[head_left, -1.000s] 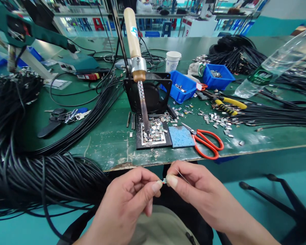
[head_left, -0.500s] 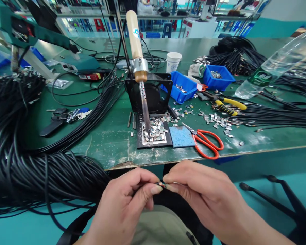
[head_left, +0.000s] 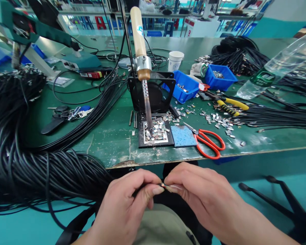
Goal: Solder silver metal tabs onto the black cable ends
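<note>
Just in front of the table edge, my left hand [head_left: 135, 200] pinches a thin black cable [head_left: 160, 185] near its stripped end. My right hand [head_left: 201, 194] is closed at the same spot, thumb and forefinger on the cable's fine wires; most of that end is hidden by the fingertips. Ahead of the hands, a wooden-handled soldering iron [head_left: 140, 37] points down, its tip over small metal connectors [head_left: 156, 131] on a black plate [head_left: 142, 141]. A blue sponge [head_left: 184, 136] lies beside the plate, touching red-handled scissors [head_left: 210, 143].
A thick bundle of black cables [head_left: 66, 173] hangs over the table's left edge. Keys [head_left: 76, 114] lie at left. Blue bins [head_left: 220, 78], a paper cup [head_left: 175, 61], yellow-handled pliers [head_left: 233, 105] and a tilted plastic bottle [head_left: 265, 76] stand or lie at right. A black fan [head_left: 153, 92] stands behind the plate.
The view has shifted slightly, so the table things sit a little further right. Both hands keep their pinch; less of the coloured wires shows between the fingertips.
</note>
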`<action>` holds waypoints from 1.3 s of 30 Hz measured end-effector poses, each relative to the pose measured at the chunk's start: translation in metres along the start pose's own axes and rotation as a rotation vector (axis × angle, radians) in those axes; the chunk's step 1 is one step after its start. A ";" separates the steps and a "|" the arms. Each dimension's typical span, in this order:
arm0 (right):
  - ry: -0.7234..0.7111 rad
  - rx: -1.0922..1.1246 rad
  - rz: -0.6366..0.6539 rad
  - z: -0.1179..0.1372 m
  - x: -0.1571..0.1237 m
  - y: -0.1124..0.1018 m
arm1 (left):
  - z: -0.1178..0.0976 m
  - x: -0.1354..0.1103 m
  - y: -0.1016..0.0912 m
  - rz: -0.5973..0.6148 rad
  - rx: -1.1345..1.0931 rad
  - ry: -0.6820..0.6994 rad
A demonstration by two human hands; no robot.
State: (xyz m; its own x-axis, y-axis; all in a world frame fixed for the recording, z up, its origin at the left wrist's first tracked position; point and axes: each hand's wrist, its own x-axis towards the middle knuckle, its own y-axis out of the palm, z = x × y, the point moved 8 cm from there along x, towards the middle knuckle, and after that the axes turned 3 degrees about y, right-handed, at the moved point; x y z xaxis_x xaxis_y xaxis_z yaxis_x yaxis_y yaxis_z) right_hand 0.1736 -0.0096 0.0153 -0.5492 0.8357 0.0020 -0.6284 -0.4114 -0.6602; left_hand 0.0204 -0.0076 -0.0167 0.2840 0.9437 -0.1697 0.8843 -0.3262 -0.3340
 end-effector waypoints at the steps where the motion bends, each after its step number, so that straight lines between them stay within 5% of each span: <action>1: 0.000 -0.009 0.003 -0.001 0.000 0.001 | 0.000 0.000 0.000 0.001 0.003 0.000; 12: -0.028 -0.175 0.087 -0.007 -0.008 0.011 | 0.002 -0.001 0.002 0.017 0.010 -0.026; 22: -0.219 -0.344 0.002 0.008 -0.009 0.008 | 0.007 0.000 0.006 0.036 -0.063 -0.091; 39: -0.099 -0.045 -0.077 -0.004 -0.010 0.013 | 0.007 -0.004 0.008 -0.016 -0.100 -0.071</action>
State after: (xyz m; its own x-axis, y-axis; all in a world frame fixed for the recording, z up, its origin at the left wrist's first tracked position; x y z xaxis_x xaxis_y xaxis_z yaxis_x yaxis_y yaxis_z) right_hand 0.1734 -0.0222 0.0043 -0.5532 0.8234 0.1267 -0.6466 -0.3285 -0.6884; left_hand 0.0235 -0.0146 -0.0253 0.2456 0.9412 -0.2319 0.9221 -0.3006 -0.2435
